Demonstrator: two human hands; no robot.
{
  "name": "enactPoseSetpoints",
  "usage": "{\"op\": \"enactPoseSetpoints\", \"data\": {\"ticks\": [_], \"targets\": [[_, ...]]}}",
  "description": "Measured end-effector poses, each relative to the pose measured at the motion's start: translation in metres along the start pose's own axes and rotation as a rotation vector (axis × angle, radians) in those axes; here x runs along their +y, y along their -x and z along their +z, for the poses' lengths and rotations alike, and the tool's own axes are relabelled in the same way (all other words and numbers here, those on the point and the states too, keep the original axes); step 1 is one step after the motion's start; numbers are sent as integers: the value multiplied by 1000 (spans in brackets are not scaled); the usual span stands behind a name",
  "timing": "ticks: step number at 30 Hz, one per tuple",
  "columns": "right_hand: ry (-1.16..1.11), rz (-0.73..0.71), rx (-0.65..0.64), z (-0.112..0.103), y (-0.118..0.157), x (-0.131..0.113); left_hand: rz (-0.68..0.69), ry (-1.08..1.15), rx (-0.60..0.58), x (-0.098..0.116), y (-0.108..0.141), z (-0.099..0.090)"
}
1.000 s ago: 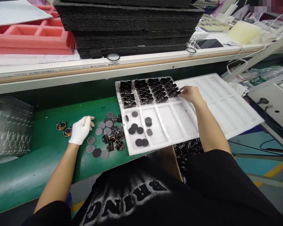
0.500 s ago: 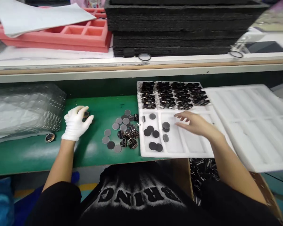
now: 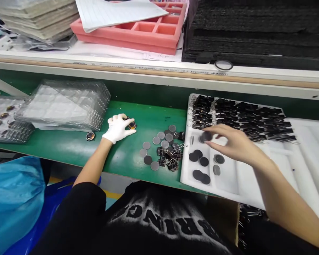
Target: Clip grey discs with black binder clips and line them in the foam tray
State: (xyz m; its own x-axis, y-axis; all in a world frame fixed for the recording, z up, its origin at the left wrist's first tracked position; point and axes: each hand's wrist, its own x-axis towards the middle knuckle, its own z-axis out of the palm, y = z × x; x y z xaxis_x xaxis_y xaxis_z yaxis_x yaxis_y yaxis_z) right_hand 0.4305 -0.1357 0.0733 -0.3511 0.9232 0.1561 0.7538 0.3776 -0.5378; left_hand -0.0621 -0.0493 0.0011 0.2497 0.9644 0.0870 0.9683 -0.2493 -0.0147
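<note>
My left hand [image 3: 118, 129], in a white glove, rests on the green table with thumb and fingers apart beside a round patterned piece [image 3: 132, 125]. A similar round piece [image 3: 90, 136] lies to its left. My bare right hand [image 3: 230, 143] is over the white foam tray [image 3: 230, 184], thumb and fingertips pinching a dark disc [image 3: 205, 137]. Several black discs [image 3: 204, 161] lie in the tray's left compartments. Rows of black binder clips [image 3: 228, 115] fill its back part. Between my hands are loose grey discs [image 3: 164, 144] and a heap of binder clips [image 3: 170, 156].
Clear plastic trays [image 3: 66, 106] are stacked at the left. A shelf [image 3: 122, 67] above the table carries a red compartment tray [image 3: 127, 40] and a stack of black foam [image 3: 255, 35]. Another white tray [image 3: 313, 141] is at the right.
The view has swung left, bringing more plastic trays in. My right hand has moved towards the tray's left side, and its fingers have closed on a dark disc.
</note>
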Motion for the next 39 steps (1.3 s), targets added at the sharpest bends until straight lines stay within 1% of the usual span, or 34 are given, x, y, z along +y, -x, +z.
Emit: {"op": "enactPoseSetpoints", "data": {"ticks": [3, 5, 8, 10, 13, 15, 17, 19, 24, 26, 29, 32, 34, 35, 37, 39], "targets": [[-85, -162, -54, 27, -51, -41, 83, -55, -5, 5, -8, -4], [-119, -213, -104, 49, -88, -55, 134, -96, -33, 12, -14, -9], [-135, -193, -166, 83, -138, -64, 181, -131, -87, 33, -24, -15], [-131, -153, -207, 102, -165, -67, 179, -118, -107, 50, -32, -15], [-97, -114, -254, 125, -191, -69, 147, -43, -84, 71, -41, -8], [-81, -87, -268, 137, -200, -69, 105, 35, -45, 78, -44, -1], [-89, -49, -254, 146, -205, -69, 51, 101, -18, 81, -45, 4], [-143, -14, -234, 151, -206, -68, 24, 131, -20, 81, -44, 6], [-332, 54, -236, 157, -204, -62, 39, 142, -57, 79, -44, 5], [-339, 57, -233, 159, -205, -61, 47, 144, -67, 78, -44, 5], [-282, 37, -230, 159, -208, -65, 70, 143, -68, 77, -44, 5], [-148, -21, -244, 147, -202, -76, 54, 134, -50, 78, -41, 5], [2, -61, -263, 131, -187, -86, 15, 126, -30, 80, -39, 4], [88, -58, -288, 123, -176, -92, -2, 123, -21, 80, -39, 3], [249, 0, -395, 107, -150, -103, -6, 126, -12, 82, -38, 2], [363, 79, -547, 97, -124, -111, 14, 132, -14, 83, -38, 2]]}}
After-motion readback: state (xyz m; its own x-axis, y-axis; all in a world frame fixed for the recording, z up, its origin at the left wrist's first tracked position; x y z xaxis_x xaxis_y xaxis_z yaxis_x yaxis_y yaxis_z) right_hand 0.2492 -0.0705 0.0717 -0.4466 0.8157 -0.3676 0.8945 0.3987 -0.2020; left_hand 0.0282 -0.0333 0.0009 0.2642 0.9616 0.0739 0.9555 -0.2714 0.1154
